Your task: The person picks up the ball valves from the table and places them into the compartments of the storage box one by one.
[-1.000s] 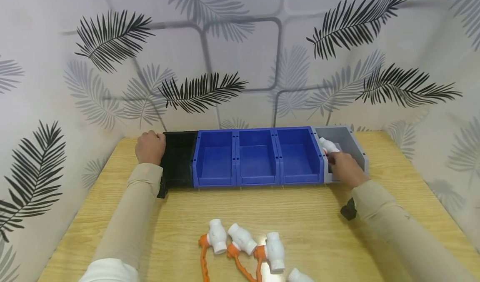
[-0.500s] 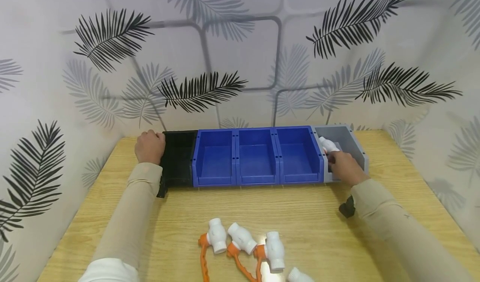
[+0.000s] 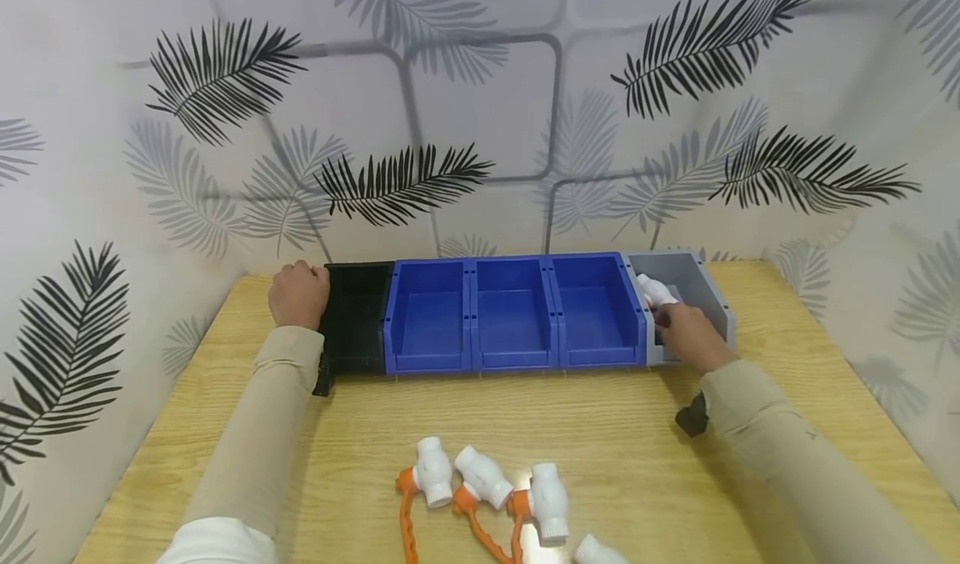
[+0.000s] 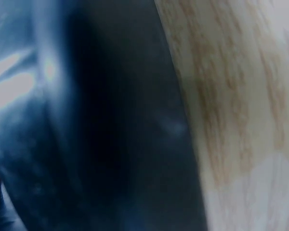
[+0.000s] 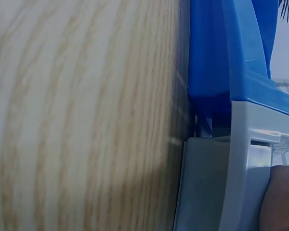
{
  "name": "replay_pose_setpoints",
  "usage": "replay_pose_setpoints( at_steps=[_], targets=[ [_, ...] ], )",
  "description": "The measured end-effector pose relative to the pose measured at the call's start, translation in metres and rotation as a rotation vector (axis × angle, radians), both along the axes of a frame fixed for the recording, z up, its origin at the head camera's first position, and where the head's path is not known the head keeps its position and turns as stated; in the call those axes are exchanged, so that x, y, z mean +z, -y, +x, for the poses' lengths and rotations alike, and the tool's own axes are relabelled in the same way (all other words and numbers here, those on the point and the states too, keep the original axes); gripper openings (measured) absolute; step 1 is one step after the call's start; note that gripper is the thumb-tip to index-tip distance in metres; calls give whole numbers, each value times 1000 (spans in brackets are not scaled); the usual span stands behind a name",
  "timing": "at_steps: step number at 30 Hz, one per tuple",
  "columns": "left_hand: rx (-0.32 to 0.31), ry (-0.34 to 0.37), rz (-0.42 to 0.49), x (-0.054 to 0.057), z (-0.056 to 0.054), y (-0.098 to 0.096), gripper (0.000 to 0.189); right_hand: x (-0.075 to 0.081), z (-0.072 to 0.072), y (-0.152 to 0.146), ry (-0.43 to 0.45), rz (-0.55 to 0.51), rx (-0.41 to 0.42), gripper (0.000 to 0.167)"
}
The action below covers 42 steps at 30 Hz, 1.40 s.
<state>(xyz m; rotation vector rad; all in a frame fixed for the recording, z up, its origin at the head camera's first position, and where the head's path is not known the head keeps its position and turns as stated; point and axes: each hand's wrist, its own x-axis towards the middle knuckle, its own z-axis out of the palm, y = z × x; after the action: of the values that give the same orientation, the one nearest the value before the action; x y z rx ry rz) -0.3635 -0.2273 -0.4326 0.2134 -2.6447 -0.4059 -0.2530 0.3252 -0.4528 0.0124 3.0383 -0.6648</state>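
At the far left of the row, my left hand (image 3: 299, 295) is at the left rim of the black bin (image 3: 356, 318), its fingers curled at the edge. The bin's dark wall (image 4: 135, 115) fills much of the left wrist view. My right hand (image 3: 692, 336) reaches into the grey bin (image 3: 716, 297) at the right end. Its fingers are curled at a white ball valve (image 3: 655, 290), whose lower part they hide. In the right wrist view only a bit of the right hand (image 5: 282, 202) shows beside the grey bin's front (image 5: 207, 185).
Three blue bins (image 3: 512, 318) stand side by side between the black and grey ones, against the patterned wall. Several white ball valves, such as one with an orange handle (image 3: 434, 472), lie on the wooden table (image 3: 487, 406) in front.
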Motion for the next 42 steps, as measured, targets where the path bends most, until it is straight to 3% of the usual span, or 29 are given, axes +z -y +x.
replay_pose_setpoints(
  at_steps=[10, 19, 23, 28, 32, 42],
  targets=[
    [0, 25, 18, -1, 0, 0, 41, 5, 6, 0, -29, -13, 31, 21],
    [7, 11, 19, -3, -1, -1, 42, 13, 32, -2, -322, 14, 76, 21],
    [9, 3, 16, -4, -2, -1, 42, 20, 53, -1, -387, 12, 101, 18],
    [9, 5, 16, -6, -4, 2, 43, 30, 84, 7, -388, 2, 131, 14],
    [11, 16, 24, -7, -4, 4, 43, 41, 107, 15, -328, 1, 149, 13],
    [-1, 0, 37, -6, -5, 2, 39, 61, 145, 31, -176, -18, 177, 7]
  ],
)
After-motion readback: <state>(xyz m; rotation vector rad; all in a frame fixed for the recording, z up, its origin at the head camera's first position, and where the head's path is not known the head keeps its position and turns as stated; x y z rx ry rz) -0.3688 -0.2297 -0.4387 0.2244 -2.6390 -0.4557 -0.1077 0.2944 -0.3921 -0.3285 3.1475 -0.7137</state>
